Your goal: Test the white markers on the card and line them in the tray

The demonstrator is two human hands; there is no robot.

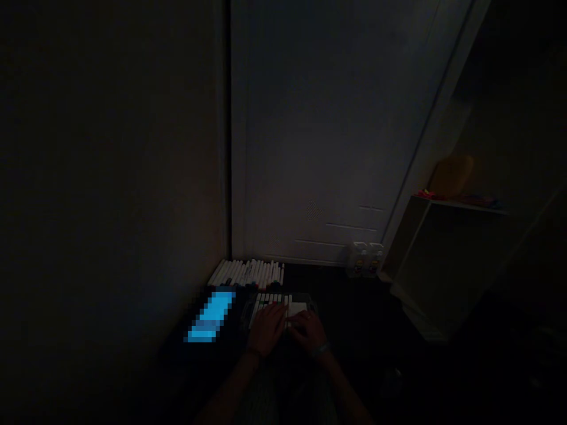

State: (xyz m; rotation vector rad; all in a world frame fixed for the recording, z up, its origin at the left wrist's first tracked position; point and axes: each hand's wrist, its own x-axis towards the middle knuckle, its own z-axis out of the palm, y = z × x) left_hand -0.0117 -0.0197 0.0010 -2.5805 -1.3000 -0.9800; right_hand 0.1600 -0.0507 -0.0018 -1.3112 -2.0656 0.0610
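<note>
Lower centre, dim: white markers (264,298) lie beneath and just beyond left hand's (268,326) loosely extended fingers, right hand's (309,328) curled alongside; any grip, cannot tell.

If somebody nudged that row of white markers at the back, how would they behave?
The white markers look straight and slim, so each is probably stiff and light. Lying closely side by side, they would likely jostle their neighbours if pushed sideways. They might roll, but the dimness hides whether their barrels are round.
</note>
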